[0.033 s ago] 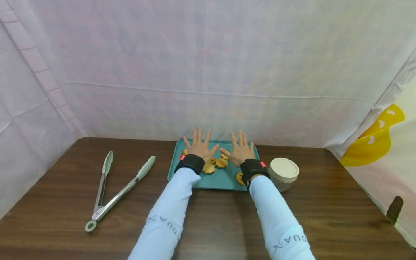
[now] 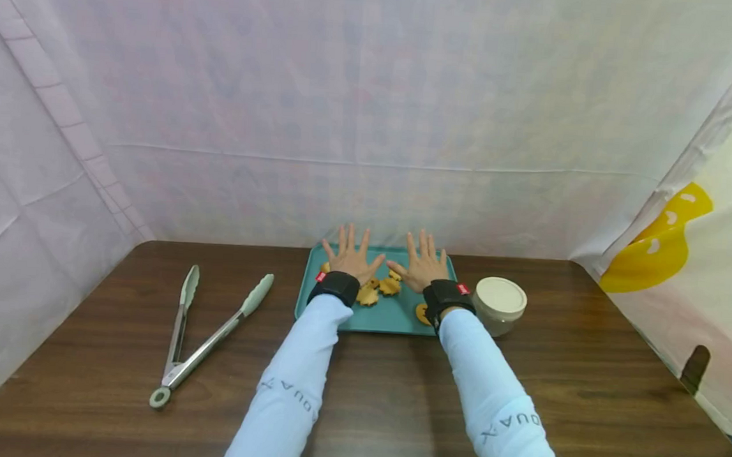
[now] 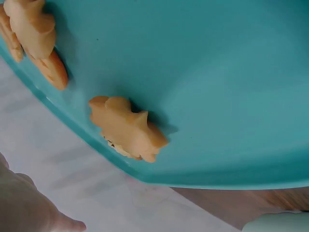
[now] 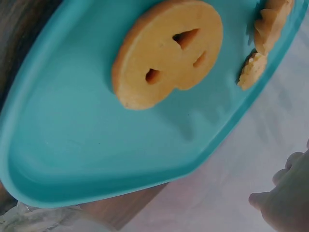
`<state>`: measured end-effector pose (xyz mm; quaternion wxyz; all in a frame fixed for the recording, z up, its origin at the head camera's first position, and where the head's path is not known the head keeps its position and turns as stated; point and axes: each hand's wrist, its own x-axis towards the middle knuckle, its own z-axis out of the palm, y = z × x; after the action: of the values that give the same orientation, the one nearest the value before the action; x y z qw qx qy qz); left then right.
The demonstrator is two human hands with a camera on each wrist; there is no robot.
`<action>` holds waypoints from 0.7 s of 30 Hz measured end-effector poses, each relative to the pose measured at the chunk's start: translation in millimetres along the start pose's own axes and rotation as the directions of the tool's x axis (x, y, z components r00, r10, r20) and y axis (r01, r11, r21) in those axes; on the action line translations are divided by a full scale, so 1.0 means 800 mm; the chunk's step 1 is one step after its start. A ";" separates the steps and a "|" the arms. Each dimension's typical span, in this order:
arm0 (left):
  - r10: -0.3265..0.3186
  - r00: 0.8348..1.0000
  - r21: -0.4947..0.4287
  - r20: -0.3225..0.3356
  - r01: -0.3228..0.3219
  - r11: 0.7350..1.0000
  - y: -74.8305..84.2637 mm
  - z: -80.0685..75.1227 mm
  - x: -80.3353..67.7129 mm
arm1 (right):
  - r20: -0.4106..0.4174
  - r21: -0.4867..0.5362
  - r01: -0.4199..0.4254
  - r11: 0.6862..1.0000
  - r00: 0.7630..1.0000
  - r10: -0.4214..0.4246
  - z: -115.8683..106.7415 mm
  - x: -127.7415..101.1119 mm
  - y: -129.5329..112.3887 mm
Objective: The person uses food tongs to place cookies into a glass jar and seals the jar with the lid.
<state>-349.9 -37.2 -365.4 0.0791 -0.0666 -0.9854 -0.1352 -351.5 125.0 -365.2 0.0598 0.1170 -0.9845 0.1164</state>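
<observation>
In the head view, a teal tray (image 2: 392,321) sits right of centre on the wooden table (image 2: 380,411), bearing scalloped biscuits (image 2: 390,286) and a round biscuit (image 2: 422,314) near its lower right corner. Left hand (image 2: 349,258) and right hand (image 2: 425,268) lie over it, fingers straight and spread, gripping nothing; whether they touch it I cannot tell. Opened tongs (image 2: 214,341) lie at lower left, a lidded tub (image 2: 500,299) just beside the tray's right edge. The left wrist view shows a jagged biscuit (image 3: 126,129) near centre; these look light, stiff and likely to crumble, best pinched gently by opposite edges. In the right wrist view, the round biscuit, upper centre, is pierced by cut-outs, probably its weak spots, so the solid outer rim seems the safer hold.
</observation>
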 end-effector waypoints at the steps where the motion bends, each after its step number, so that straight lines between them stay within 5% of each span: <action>1: 0.000 1.000 0.003 0.000 0.000 1.000 0.000 0.000 0.000 | 0.002 0.001 0.001 1.000 1.000 -0.001 0.000 0.000 0.000; 21: 0.013 1.000 0.026 0.007 -0.013 1.000 -0.004 0.003 -0.004 | 0.019 0.034 -0.008 0.999 1.000 0.008 0.005 -0.001 0.005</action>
<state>-347.9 -39.9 -369.1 0.0776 -0.0726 -0.9869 -0.1216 -352.0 128.2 -370.3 0.0481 0.1152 -0.9833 0.1324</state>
